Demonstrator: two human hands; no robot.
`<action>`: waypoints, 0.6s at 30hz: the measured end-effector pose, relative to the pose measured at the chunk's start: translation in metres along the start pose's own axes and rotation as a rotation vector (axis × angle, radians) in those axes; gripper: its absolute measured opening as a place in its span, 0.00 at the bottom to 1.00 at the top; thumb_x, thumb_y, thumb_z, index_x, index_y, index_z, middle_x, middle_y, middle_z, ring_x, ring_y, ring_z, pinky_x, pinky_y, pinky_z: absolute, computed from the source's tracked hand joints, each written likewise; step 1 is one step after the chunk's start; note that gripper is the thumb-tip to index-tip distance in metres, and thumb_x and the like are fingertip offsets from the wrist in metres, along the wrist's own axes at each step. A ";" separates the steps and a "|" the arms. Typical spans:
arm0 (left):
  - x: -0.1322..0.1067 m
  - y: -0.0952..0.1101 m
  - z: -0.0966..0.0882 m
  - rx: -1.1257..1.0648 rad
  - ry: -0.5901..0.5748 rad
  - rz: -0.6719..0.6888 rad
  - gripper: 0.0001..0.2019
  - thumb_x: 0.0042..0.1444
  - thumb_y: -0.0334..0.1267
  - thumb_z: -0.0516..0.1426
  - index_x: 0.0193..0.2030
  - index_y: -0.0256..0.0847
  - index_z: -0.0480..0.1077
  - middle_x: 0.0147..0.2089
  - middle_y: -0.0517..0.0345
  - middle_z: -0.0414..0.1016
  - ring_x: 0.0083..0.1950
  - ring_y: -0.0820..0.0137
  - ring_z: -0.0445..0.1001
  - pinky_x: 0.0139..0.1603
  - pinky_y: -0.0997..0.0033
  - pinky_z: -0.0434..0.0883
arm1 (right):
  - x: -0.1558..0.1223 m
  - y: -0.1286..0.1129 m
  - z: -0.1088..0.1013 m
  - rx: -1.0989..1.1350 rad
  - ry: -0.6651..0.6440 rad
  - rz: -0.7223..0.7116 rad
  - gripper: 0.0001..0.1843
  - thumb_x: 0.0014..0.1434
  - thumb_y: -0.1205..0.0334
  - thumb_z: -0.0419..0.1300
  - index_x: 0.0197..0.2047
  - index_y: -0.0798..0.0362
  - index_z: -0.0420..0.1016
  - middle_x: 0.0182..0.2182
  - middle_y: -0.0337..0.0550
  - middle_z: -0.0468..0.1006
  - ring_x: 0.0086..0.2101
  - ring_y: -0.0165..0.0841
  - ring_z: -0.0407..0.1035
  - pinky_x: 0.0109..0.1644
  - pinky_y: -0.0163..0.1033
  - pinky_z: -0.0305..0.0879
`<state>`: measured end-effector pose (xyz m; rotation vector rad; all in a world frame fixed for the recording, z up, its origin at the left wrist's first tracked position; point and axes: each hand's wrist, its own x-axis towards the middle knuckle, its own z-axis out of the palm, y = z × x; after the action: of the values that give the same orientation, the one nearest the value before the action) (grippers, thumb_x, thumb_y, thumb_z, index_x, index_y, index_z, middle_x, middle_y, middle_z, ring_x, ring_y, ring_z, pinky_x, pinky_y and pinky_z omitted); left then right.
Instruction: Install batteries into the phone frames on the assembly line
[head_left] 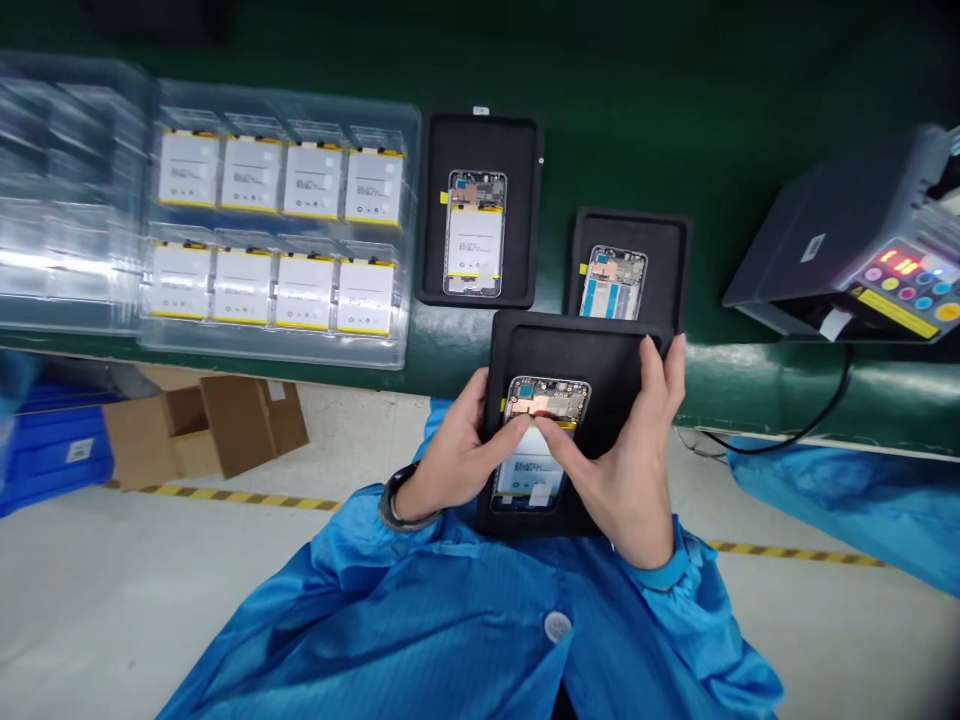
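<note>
I hold a black tray point(600, 350) against my lap, off the table's edge. In it lies an open phone frame point(546, 395) with a white battery point(525, 470) set in it. My left hand point(454, 455) grips the tray's left side, its thumb pressing on the battery's upper edge. My right hand point(637, 460) wraps the tray's right side, fingers over its far corner and thumb meeting the left thumb on the battery's top.
On the green table point(675, 150) lie a black tray with a phone frame and battery point(475, 235) and another tray with an empty frame point(613, 283). A clear tray of white batteries point(274, 225) sits left. A grey machine with lit buttons point(862, 250) stands right. Cardboard box point(202, 420) below.
</note>
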<state>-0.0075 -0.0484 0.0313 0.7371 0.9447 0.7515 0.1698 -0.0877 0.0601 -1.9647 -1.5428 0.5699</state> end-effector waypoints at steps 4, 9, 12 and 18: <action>-0.002 0.002 0.002 0.115 0.011 0.033 0.19 0.64 0.42 0.66 0.59 0.41 0.71 0.54 0.51 0.80 0.54 0.60 0.78 0.55 0.66 0.75 | -0.002 0.000 0.002 0.010 0.010 0.016 0.59 0.61 0.42 0.71 0.80 0.46 0.38 0.79 0.60 0.31 0.77 0.64 0.31 0.74 0.77 0.44; -0.003 0.001 0.000 0.155 -0.020 0.027 0.21 0.65 0.43 0.64 0.62 0.42 0.69 0.57 0.50 0.79 0.59 0.58 0.76 0.60 0.63 0.74 | -0.002 0.002 0.002 0.029 0.005 0.013 0.59 0.61 0.43 0.71 0.80 0.47 0.37 0.79 0.60 0.31 0.77 0.62 0.30 0.75 0.76 0.43; -0.004 0.000 -0.002 0.177 -0.032 0.047 0.21 0.66 0.42 0.64 0.63 0.42 0.69 0.57 0.50 0.78 0.60 0.58 0.76 0.61 0.63 0.73 | -0.002 0.001 0.002 0.032 0.003 0.007 0.59 0.61 0.43 0.71 0.80 0.45 0.37 0.79 0.59 0.31 0.77 0.62 0.30 0.74 0.77 0.43; -0.005 -0.002 -0.002 0.137 -0.015 0.043 0.20 0.66 0.43 0.64 0.62 0.42 0.70 0.57 0.50 0.79 0.59 0.58 0.76 0.61 0.63 0.73 | -0.003 0.001 0.002 0.022 -0.011 0.012 0.58 0.63 0.42 0.69 0.81 0.48 0.36 0.80 0.59 0.29 0.77 0.60 0.28 0.75 0.74 0.41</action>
<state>-0.0106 -0.0536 0.0313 0.8836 0.9763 0.7228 0.1682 -0.0900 0.0582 -1.9585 -1.5268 0.6012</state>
